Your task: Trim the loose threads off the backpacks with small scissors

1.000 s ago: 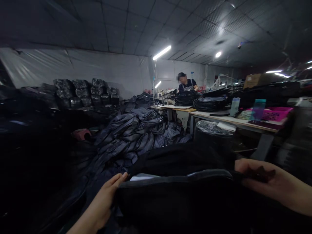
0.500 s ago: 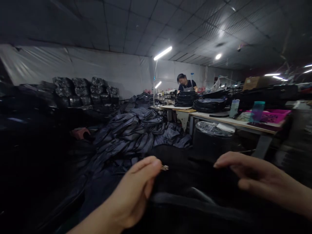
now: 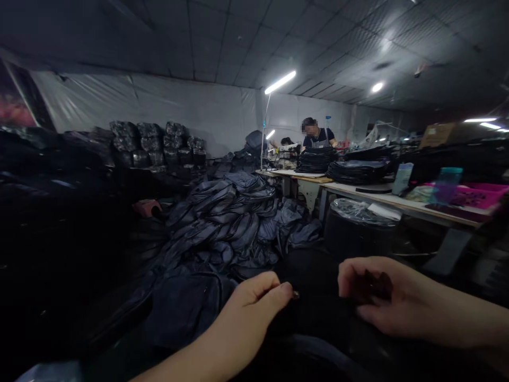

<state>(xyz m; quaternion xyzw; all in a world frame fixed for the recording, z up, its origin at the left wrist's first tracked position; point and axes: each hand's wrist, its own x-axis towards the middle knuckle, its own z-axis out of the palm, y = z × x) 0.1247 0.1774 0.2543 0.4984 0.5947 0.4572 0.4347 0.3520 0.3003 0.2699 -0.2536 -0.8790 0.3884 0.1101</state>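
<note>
My left hand point(image 3: 254, 305) is closed in a pinch, thumb pressed against the forefinger. A small brass-coloured metal piece point(image 3: 295, 295) pokes out past the fingertips; its exact kind is too small to tell. To the right, my right hand point(image 3: 392, 297) has its fingers curled round, with something dark point(image 3: 371, 286) inside the curl that I cannot make out. Beneath both hands lies black fabric point(image 3: 318, 276), very dark, its outline hard to read. Close to my left forearm rests a dark navy fabric bag point(image 3: 185, 302) with a piped edge.
A large heap of dark bags point(image 3: 234, 212) fills the floor ahead. At right stands a long work table point(image 3: 369, 193) with stacked black pieces point(image 3: 358, 172), bottles and a pink basket point(image 3: 477, 196). A plastic-lined bin point(image 3: 358, 233) is below it. A co-worker point(image 3: 318, 138) stands behind the table.
The view has turned slightly left. My right hand has curled its fingers, which were stretched apart before. My left hand keeps its pinch; less of the metal piece shows.
</note>
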